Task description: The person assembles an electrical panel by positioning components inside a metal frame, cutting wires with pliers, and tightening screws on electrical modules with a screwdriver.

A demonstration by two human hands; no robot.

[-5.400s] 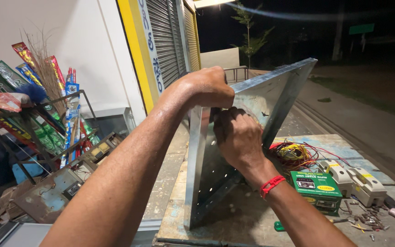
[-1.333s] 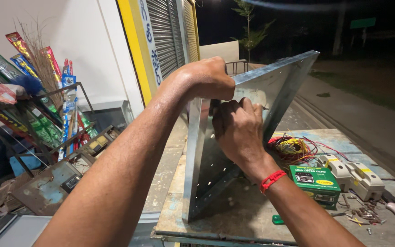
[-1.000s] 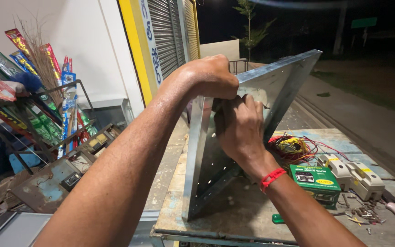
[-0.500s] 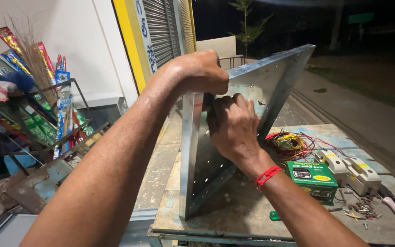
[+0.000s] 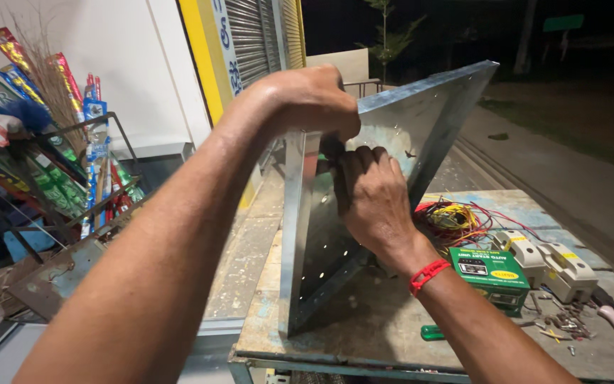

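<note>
Tilted a touch more upright than half a second ago, with left hand [image 5: 312,99] clamped over the top corner of the galvanised sheet-metal panel [image 5: 421,121] standing on edge on the worn workbench [image 5: 364,334] and right hand [image 5: 372,199] closed against its inner face, fingertips hidden; liable to skid at the bottom edge and cut a palm.

The metal panel [image 5: 392,142] stands on edge on the bench [image 5: 364,334], near its left end; the left hand [image 5: 314,99] sits on the panel's top corner, the right hand [image 5: 371,192] just below it against the panel's face; right of the panel lie a wire bundle [image 5: 456,217], a box [image 5: 488,274] and two switch units [image 5: 545,259]; a screwdriver [image 5: 431,332] lies before the box; a rack [image 5: 58,178] stands far left, off the bench.
</note>
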